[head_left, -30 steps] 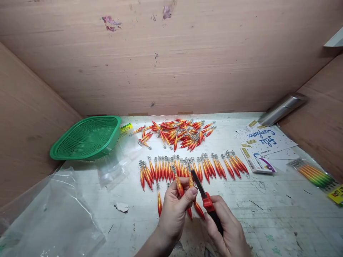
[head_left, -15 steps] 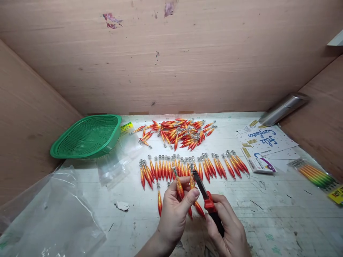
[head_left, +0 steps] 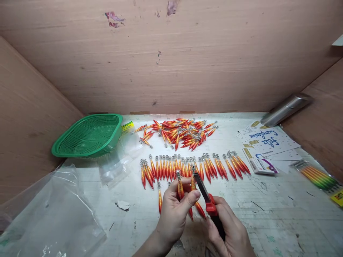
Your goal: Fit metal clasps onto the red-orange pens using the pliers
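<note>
Red-and-gold lures filled my left hand (head_left: 171, 214): one (head_left: 180, 189) stood between my fingers, and the other (head_left: 193, 185) was pinched under my thumb. I judged that both were held hooks-up to expose their metal ends while my fingers steadied the bodies. Those fingers were curled nearly closed around the pair. My right hand (head_left: 230, 228) was wrapped firmly round the red-and-black hand tool (head_left: 211, 207), its slim dark end angled to the second lure's hooked end, seemingly for a straight reach; whether they touched, I couldn't tell.

Behind my hands, the row of lures (head_left: 164, 171) lay hooks away from me, probably to keep the points off my fingers. Farther back, the loose pile (head_left: 175, 134) pointed every way.

Counting, I had two lures held, one tool, one lone lure (head_left: 160, 200) at the left, and two lure tails showing below my left hand. The row came to roughly thirty, though overlap hid the exact number; the pile was too tangled to count. I saw one green basket (head_left: 88, 134) and one metal cylinder (head_left: 286, 109).
</note>
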`<state>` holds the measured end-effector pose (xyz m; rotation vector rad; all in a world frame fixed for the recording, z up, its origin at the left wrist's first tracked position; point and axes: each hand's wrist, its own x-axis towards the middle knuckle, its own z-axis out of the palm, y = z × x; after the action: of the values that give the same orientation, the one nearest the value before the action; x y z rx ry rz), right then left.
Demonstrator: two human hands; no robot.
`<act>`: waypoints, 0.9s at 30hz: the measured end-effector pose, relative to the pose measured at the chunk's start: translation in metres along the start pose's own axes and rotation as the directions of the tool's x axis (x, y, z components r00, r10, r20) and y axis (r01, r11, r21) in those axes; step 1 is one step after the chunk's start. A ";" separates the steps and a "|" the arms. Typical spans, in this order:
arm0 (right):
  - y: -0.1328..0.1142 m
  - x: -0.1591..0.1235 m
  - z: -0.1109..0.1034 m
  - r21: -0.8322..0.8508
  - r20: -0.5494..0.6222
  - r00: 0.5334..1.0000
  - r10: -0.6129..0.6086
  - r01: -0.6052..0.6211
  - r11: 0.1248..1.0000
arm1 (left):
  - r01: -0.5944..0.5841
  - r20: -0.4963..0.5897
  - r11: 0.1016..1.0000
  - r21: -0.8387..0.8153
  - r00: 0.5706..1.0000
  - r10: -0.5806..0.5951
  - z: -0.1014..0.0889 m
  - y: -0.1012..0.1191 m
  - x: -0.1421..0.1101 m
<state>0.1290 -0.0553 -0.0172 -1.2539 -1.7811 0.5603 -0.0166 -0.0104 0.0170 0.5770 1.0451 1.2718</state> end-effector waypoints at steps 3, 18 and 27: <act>-0.002 -0.001 0.001 0.001 0.003 1.000 0.003 -0.003 1.000 | -0.006 0.005 1.000 -0.011 1.000 0.006 0.001 0.005 0.000; -0.007 -0.002 0.002 0.340 0.028 0.954 0.299 -0.290 0.895 | 0.092 0.150 0.996 0.016 0.984 -0.094 -0.007 -0.002 0.007; 0.057 -0.043 -0.065 -0.136 -0.281 0.787 0.549 -0.599 0.789 | 0.153 0.092 0.983 0.100 0.982 -0.162 -0.003 -0.006 0.007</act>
<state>0.2192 -0.0792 -0.0429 -1.9660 -1.2672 0.5333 -0.0163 -0.0056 0.0083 0.6095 1.0492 1.0499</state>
